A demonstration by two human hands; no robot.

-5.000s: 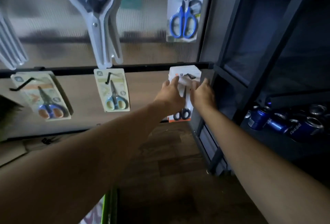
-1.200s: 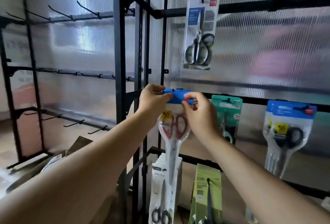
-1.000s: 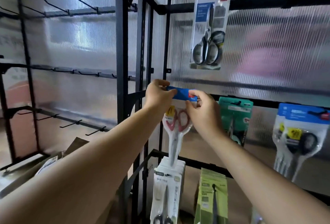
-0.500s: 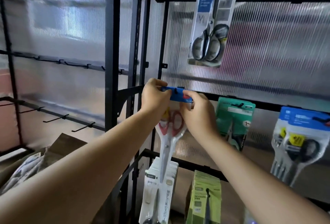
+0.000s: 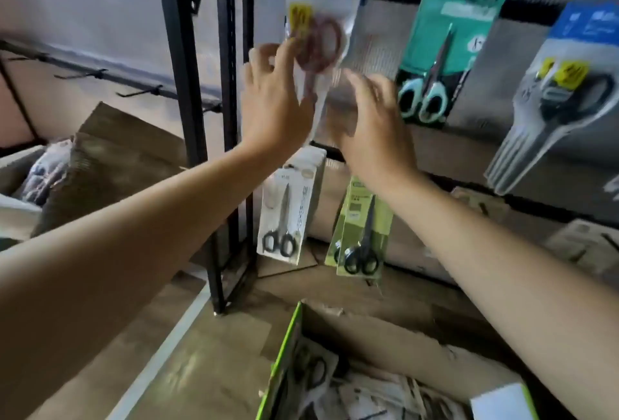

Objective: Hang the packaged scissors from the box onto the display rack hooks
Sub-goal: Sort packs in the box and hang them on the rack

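Box [image 5: 385, 332] of packaged scissors [image 5: 368, 394] nearest, past it I read left hand [image 5: 274, 108] fingers spread at the edge of the red-handled pack [image 5: 321, 17], right hand [image 5: 371, 124] relaxed just beside it, neither grasping anything, pack hanging on the display rack [image 5: 176, 51] behind.

A translucent whitish plastic wall panel [image 5: 83, 0] glows with pale light at the far left; brown wood-look floor [image 5: 214, 369] lies near.

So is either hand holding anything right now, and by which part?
Nothing looks gripped. The red-handled scissors in a clear blue-topped pack hang on the black rack; the open left hand only touches the pack's left edge, and the right hand hovers open.
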